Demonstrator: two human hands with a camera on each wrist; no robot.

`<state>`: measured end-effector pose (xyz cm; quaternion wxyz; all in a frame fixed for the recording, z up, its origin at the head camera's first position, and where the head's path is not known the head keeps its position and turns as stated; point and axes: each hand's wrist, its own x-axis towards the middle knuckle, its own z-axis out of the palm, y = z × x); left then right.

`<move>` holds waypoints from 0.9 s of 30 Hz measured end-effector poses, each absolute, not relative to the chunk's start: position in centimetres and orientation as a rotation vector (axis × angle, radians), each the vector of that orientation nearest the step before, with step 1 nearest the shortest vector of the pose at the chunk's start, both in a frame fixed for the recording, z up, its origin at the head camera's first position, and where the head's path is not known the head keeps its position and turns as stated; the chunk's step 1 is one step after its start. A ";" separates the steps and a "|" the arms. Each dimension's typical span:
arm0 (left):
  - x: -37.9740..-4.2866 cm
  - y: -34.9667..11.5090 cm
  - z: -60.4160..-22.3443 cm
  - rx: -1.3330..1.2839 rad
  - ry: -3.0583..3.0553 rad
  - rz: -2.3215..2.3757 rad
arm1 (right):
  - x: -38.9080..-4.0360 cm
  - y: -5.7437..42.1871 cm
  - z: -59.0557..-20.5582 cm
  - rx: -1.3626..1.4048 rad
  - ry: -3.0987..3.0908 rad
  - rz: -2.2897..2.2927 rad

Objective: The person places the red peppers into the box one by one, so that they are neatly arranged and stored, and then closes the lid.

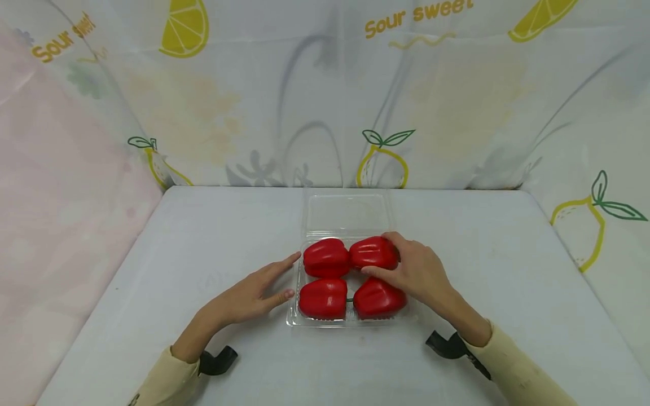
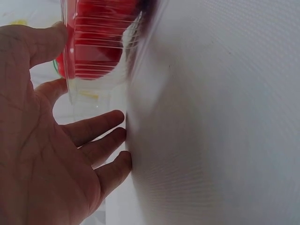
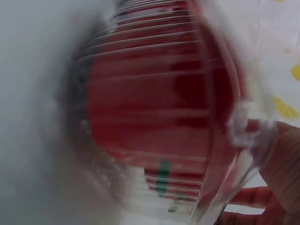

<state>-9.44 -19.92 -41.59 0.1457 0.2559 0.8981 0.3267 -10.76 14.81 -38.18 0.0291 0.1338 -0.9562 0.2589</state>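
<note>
A clear plastic clamshell box [image 1: 306, 323] sits on the white table with its lid [image 1: 347, 212] folded back flat behind it. Several red bell peppers lie in its base, two in the back row and two in front. My right hand [image 1: 422, 272] grips the back right bell pepper [image 1: 373, 251], thumb on its near side and fingers over its far side. On the left, my left hand [image 1: 250, 295] is spread beside the box, fingertips right at its rim near the back left pepper [image 1: 326, 257]. The left wrist view shows that palm with nothing in it.
The white tabletop [image 1: 223, 225] stretches out on both sides of the box. A cloth printed with lemons [image 1: 383, 167] hangs behind it and along the sides. Each wrist carries a black strap mount [image 1: 218, 361].
</note>
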 end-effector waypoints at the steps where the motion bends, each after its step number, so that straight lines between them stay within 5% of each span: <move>1: -9.4 -19.9 -41.6 0.735 2.587 0.941 | -10.8 14.8 -38.3 0.411 -2.961 0.801; 27: -9.9 -20.5 -41.7 0.728 2.566 0.995 | -11.4 15.8 -37.6 0.450 -3.016 0.753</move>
